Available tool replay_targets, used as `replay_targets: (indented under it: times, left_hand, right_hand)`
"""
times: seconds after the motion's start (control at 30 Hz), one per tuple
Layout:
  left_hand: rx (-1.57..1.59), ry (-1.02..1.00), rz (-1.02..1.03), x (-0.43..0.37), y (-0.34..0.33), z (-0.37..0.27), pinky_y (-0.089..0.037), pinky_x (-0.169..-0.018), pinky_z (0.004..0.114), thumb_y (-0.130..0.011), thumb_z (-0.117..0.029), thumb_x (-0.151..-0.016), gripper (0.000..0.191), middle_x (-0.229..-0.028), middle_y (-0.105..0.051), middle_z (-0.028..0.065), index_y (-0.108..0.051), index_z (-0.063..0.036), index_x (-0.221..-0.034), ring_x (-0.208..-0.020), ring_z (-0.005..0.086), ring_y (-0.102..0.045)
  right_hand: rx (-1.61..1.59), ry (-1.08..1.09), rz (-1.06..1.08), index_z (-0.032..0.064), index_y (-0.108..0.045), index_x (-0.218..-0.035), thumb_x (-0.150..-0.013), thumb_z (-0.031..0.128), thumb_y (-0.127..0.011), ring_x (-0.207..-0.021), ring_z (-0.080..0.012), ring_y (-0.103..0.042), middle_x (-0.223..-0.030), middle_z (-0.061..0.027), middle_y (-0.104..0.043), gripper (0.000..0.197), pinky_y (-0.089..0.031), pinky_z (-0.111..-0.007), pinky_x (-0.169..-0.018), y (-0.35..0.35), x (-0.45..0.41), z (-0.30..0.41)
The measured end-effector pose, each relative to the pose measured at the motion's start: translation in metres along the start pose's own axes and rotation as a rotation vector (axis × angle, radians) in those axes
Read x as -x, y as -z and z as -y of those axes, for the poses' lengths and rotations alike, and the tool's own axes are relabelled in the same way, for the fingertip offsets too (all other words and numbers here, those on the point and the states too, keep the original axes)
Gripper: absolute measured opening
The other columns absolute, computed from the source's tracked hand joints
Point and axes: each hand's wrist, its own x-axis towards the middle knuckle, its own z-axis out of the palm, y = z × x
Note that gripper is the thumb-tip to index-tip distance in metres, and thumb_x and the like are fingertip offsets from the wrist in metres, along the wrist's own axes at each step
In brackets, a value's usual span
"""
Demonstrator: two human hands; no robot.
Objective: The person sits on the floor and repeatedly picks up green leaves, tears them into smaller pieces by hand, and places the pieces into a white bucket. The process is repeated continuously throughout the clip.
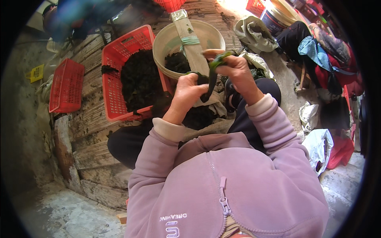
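A strip of dark green seaweed spans my two hands above the bucket's near rim. My left hand pinches its lower part between thumb and fingers. My right hand grips the upper part, where the strip folds over in the fingers. Across the white plastic bucket lies a wooden board, wrapped with green cord. Dark seaweed sits inside the bucket. To the left, a red plastic basket holds a heap of seaweed. More seaweed rests on sacking between my legs.
A smaller red basket stands at far left on the wooden planks. At right sits another person, near a woven sack and a labelled bucket. White and red plastic bags lie lower right. Another person is blurred at upper left.
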Motion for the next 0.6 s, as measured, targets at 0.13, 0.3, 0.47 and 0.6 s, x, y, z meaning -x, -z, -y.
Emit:
replay_targets:
  times: [0.13, 0.3, 0.47, 0.6]
  left_hand:
    - [-0.553, -0.124, -0.016, 0.000, 0.003, -0.012, -0.048, -0.059, 0.031, -0.061, -0.004, -0.064, 0.024, -0.068, -0.062, 0.0118, -0.063, 0.0054, -0.086, -0.063, 0.0193, -0.061]
    - [-0.808, -0.170, -0.285, 0.008, 0.013, -0.029, -0.049, -0.066, 0.034, -0.062, -0.006, -0.062, 0.025, -0.077, -0.063, 0.0187, -0.061, 0.0050, -0.085, -0.072, 0.0294, -0.063]
    - [-0.920, -0.752, -0.300, 0.005, 0.027, -0.041, -0.050, -0.066, 0.034, -0.068, 0.001, -0.059, 0.022, -0.096, -0.060, 0.0089, -0.057, -0.0034, -0.078, -0.077, 0.0276, -0.061]
    - [-0.799, -0.764, -0.050, -0.010, 0.038, -0.036, -0.049, -0.064, 0.034, -0.069, -0.001, -0.062, 0.020, -0.085, -0.061, 0.0094, -0.057, -0.0029, -0.078, -0.074, 0.0283, -0.061]
  right_hand:
    - [-0.024, -0.090, 0.346, -0.0043, -0.064, -0.103, -0.079, -0.001, -0.059, -0.093, -0.0096, -0.057, -0.107, -0.0067, -0.064, 0.025, -0.045, -0.024, -0.085, -0.013, -0.027, -0.004]
    - [-0.112, -0.171, 0.174, -0.0005, -0.064, -0.100, -0.086, 0.007, -0.060, -0.067, -0.0067, -0.056, -0.084, -0.0027, -0.065, 0.017, -0.047, -0.021, -0.064, -0.022, -0.040, -0.034]
    - [-0.502, -0.524, 0.259, 0.0017, -0.062, -0.092, -0.085, 0.012, -0.064, -0.044, -0.0050, -0.042, -0.065, 0.0001, -0.056, 0.013, -0.031, -0.019, -0.037, -0.016, -0.039, -0.042]
    - [-0.559, -0.611, 0.254, 0.0003, -0.060, -0.090, -0.085, 0.015, -0.065, -0.045, -0.0063, -0.047, -0.067, -0.0011, -0.058, 0.017, -0.033, -0.019, -0.035, -0.019, -0.037, -0.044]
